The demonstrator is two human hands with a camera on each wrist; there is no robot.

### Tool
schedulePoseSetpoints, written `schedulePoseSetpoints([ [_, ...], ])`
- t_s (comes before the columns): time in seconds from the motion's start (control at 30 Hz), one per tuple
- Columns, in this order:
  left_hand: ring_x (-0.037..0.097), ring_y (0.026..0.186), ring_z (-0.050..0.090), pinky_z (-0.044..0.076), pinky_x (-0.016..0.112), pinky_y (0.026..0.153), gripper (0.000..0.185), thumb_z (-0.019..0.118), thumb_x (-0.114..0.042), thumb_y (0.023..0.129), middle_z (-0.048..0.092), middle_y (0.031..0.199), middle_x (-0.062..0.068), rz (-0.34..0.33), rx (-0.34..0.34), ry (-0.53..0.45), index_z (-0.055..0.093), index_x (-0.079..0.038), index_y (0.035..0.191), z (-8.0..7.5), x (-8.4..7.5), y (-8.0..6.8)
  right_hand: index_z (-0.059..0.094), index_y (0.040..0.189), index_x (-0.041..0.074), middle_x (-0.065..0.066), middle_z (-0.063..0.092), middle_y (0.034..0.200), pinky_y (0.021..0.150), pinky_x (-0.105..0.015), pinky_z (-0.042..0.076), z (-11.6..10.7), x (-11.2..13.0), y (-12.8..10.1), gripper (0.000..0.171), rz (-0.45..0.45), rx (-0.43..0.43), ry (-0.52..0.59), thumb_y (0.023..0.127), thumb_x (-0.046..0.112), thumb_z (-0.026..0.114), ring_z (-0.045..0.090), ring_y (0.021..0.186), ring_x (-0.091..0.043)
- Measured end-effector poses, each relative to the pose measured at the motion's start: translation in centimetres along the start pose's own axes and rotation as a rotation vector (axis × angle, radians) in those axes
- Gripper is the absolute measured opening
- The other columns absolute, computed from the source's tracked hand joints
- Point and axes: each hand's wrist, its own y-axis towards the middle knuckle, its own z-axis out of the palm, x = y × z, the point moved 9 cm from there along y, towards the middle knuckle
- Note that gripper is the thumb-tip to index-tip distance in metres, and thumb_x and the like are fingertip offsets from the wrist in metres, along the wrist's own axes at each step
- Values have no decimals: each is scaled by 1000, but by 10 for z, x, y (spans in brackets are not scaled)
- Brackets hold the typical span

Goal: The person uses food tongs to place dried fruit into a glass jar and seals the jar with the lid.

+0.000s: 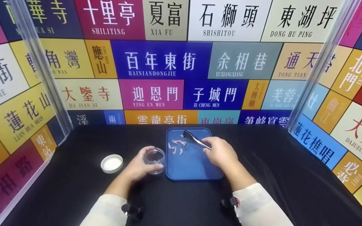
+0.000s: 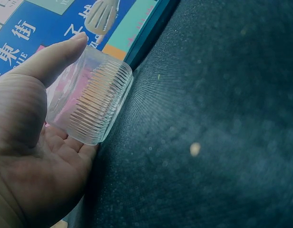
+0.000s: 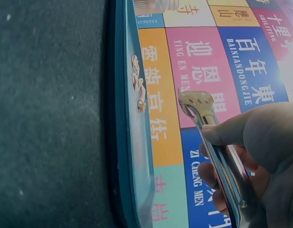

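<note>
My left hand [image 1: 141, 164] grips a clear ribbed jar [image 2: 96, 95], thumb on one side and fingers on the other. The jar has no lid on it and stands at the tray's left edge in the head view. My right hand [image 1: 220, 152] holds metal tongs [image 3: 215, 147] by their arms, the slotted head [image 1: 187, 135] pointing left over the blue tray [image 1: 193, 166]. Several small pale pinkish-brown pieces [image 1: 178, 142] lie scattered on the tray's upper left, close to the tongs' tips. In the right wrist view, some pieces [image 3: 138, 85] show beyond the tray's rim.
A round white lid [image 1: 112, 163] lies on the black-covered table [image 1: 74, 185] left of the jar. Walls printed with coloured sign panels [image 1: 162, 59] enclose the table at the back and both sides, with clear corner strips [image 1: 322, 62] where they meet.
</note>
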Motion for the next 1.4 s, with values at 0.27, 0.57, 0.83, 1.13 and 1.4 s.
schedulePoseSetpoints([
  [0.27,34,140,60,38,56,127,93,97,-29,78,62,153,14,3,13,-28,48,-14,155,2,0,1,72,138,25,-6,70,146,119,-57,48,-1,18,-6,38,-89,-23,-32,100,24,76,62,141,-32],
  [0.57,35,141,59,38,57,128,91,97,-26,79,61,154,15,15,19,-51,48,-12,155,2,-1,1,74,136,27,-1,73,141,117,-52,52,-5,41,-16,37,-169,-43,-28,100,25,77,67,135,-28],
  [0.83,34,140,60,39,56,127,92,96,-25,79,61,154,16,21,16,-46,47,-10,155,2,-1,1,76,133,31,2,75,136,114,-49,54,-5,56,-24,35,-229,-49,-19,99,25,77,69,130,-24],
  [1.13,33,140,60,39,54,127,92,97,-25,79,62,154,15,20,8,-34,47,-10,156,2,-1,1,73,138,35,4,73,141,117,-50,52,-1,72,-37,37,-268,5,53,101,29,75,67,134,-24],
  [1.4,34,141,59,37,57,127,94,97,-28,78,61,154,13,-5,-5,8,47,-13,156,0,-1,0,74,137,33,-1,76,133,110,-51,56,2,86,-43,38,-362,-16,29,99,30,78,71,125,-26],
])
